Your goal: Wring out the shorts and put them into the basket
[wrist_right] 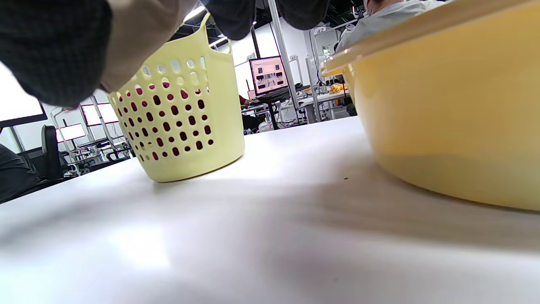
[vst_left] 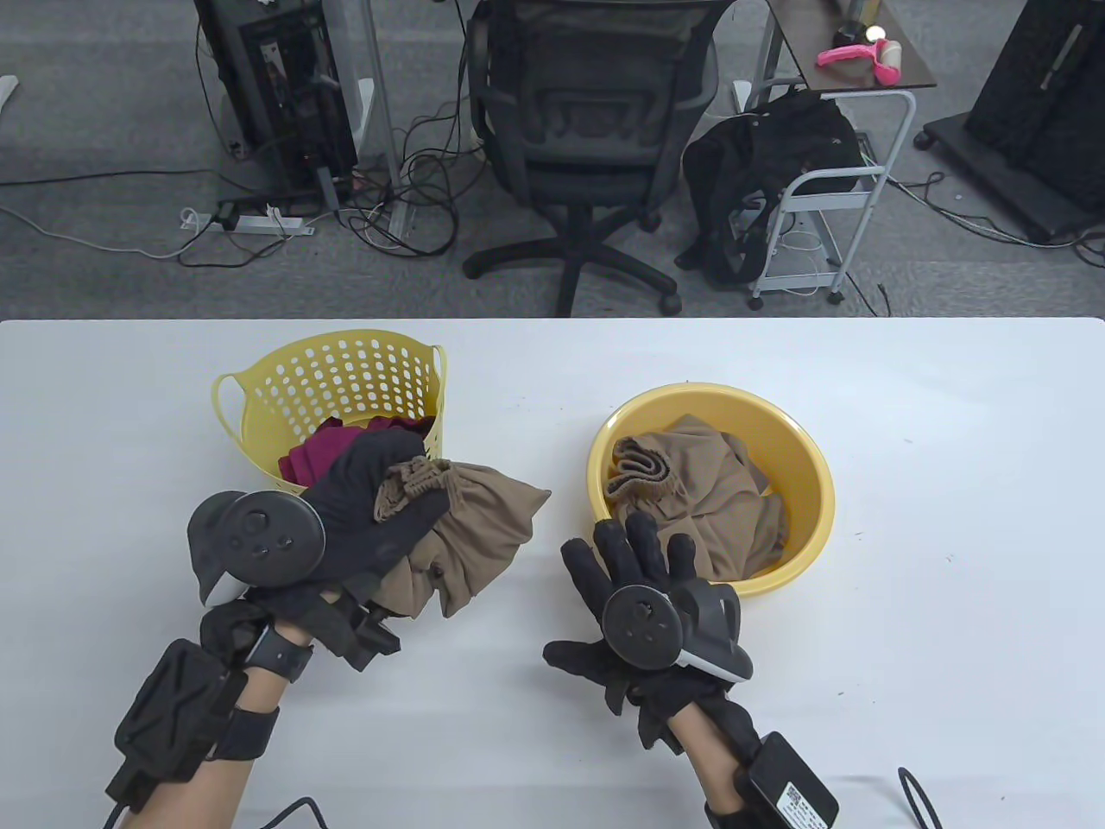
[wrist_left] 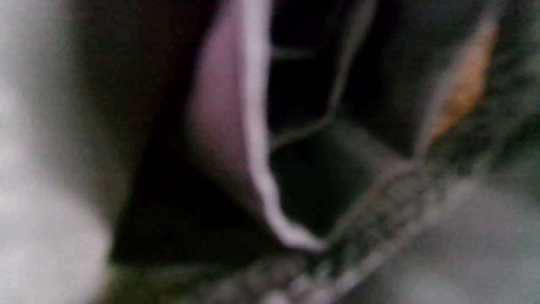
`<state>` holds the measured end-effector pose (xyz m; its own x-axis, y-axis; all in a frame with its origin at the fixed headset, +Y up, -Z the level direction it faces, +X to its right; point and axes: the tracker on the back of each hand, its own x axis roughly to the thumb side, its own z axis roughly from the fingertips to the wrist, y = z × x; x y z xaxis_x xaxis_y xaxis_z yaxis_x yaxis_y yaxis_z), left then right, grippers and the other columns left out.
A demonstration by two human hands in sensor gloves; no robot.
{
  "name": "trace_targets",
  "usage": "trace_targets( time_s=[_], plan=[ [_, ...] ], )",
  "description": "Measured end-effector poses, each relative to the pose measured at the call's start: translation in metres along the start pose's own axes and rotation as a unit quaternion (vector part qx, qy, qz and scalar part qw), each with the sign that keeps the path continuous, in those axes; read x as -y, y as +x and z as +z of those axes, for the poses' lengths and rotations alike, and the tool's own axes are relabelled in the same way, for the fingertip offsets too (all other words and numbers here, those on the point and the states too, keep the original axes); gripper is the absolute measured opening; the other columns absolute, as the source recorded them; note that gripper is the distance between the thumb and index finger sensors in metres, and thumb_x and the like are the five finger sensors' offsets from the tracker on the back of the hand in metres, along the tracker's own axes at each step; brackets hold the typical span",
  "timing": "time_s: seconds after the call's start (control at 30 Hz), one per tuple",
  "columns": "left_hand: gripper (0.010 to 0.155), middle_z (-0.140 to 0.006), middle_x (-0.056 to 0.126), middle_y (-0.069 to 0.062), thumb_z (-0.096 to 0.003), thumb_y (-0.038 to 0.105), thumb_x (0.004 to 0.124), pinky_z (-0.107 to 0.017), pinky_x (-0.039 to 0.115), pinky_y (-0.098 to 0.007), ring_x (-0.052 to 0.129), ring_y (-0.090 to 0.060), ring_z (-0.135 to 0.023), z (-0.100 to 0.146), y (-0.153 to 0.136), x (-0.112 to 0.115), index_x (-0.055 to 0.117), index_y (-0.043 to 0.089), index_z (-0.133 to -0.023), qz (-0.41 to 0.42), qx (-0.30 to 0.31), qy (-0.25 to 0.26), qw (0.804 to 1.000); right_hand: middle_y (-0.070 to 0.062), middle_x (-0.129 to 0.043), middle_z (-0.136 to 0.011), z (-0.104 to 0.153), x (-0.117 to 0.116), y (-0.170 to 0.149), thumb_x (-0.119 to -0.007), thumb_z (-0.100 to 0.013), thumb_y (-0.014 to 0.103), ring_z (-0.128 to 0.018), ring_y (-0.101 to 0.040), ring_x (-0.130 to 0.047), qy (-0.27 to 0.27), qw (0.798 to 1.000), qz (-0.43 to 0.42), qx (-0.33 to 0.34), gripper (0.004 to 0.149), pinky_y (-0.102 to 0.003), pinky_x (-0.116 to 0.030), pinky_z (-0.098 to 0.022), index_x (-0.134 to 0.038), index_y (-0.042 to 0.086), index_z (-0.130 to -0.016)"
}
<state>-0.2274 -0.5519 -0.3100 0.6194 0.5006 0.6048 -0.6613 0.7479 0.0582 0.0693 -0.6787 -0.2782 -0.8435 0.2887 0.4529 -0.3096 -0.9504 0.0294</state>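
Observation:
My left hand (vst_left: 380,509) grips a bunched pair of tan shorts (vst_left: 475,527), held above the table just in front of the pale yellow perforated basket (vst_left: 345,376). Dark red cloth (vst_left: 319,449) lies inside that basket. My right hand (vst_left: 634,553) hovers with straight, spread fingers at the near rim of the yellow basin (vst_left: 811,509), holding nothing. Another tan garment (vst_left: 699,492) lies crumpled in the basin. In the right wrist view the basket (wrist_right: 185,114) stands left and the basin (wrist_right: 455,122) right. The left wrist view is a dark blur.
The white table (vst_left: 950,604) stretches to the right and front of the basin. Beyond its far edge stand an office chair (vst_left: 596,112), a white trolley (vst_left: 829,190) with a black bag, and floor cables. A black cable (vst_left: 915,794) lies at the near right edge.

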Motion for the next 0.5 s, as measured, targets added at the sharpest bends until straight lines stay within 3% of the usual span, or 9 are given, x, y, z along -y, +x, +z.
trace_targets(
  time_s=[0.5],
  plan=[
    [0.059, -0.114, 0.053, -0.018, -0.0591, 0.045, 0.075, -0.072, 0.054, -0.068, 0.074, -0.046, -0.096, -0.034, -0.008, -0.059, 0.044, 0.025, -0.105, -0.082, -0.048, 0.042, 0.995, -0.028, -0.032, -0.114, 0.004, 0.004, 0.002, -0.08, -0.042, 0.073, -0.102, -0.059, -0.021, -0.01, 1.0, 0.026, 0.005, 0.101, -0.08, -0.022, -0.063, -0.041, 0.014, -0.113]
  ],
)
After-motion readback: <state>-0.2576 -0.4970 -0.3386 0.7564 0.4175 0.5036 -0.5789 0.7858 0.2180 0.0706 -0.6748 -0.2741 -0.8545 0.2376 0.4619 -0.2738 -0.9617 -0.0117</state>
